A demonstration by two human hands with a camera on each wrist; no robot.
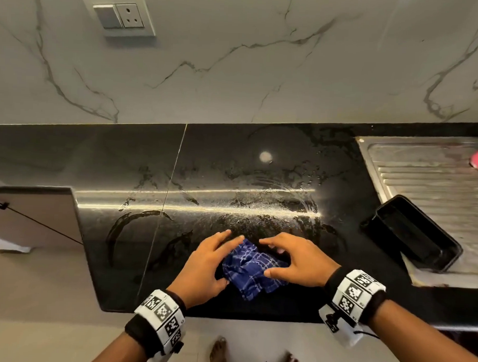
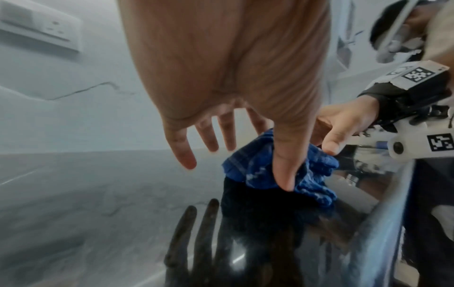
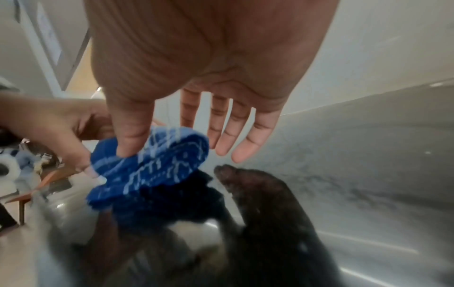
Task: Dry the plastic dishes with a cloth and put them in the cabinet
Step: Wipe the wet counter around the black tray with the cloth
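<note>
Two hands, left hand (image 1: 206,263) and right hand (image 1: 297,260), fingers straight, touch a bunched blue cloth (image 1: 252,269) on a wet black counter (image 1: 232,180).

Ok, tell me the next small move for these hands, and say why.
Probably gather the crumpled blue checked cloth into the right hand and reach for the black rectangular plastic tray. Both hands touch the cloth on the wet black countertop, the left hand only at its edge, neither gripping it, and the tray sits untouched on the steel drainboard.
</note>
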